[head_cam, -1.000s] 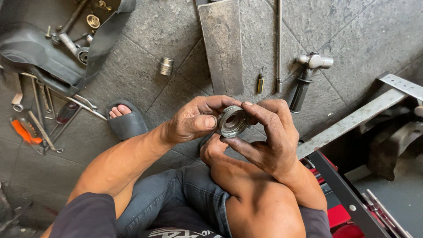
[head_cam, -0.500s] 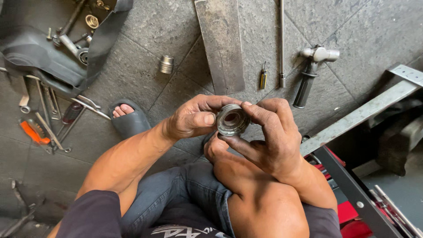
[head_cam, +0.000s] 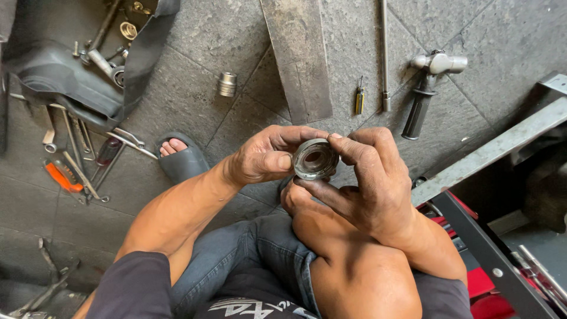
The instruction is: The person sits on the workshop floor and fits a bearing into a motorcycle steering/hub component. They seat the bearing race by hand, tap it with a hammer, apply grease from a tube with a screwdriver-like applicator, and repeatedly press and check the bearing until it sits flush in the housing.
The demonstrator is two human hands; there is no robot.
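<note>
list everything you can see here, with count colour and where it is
metal ring part: 1, grey, held between both hands at centre
flat metal plate: 1, dull grey, on the floor at top centre
hammer: 1, silver head and black grip, floor at upper right
small screwdriver: 1, yellowish handle, left of the hammer
long rod: 1, grey, floor beside the screwdriver
socket: 1, silver, floor left of the plate
orange-handled tool: 1, among loose wrenches at left
black tray: 1, upper left, holding small parts
sandal: 1, dark, on the foot at left
left hand: 1, gripping the ring
right hand: 1, gripping the ring
</note>
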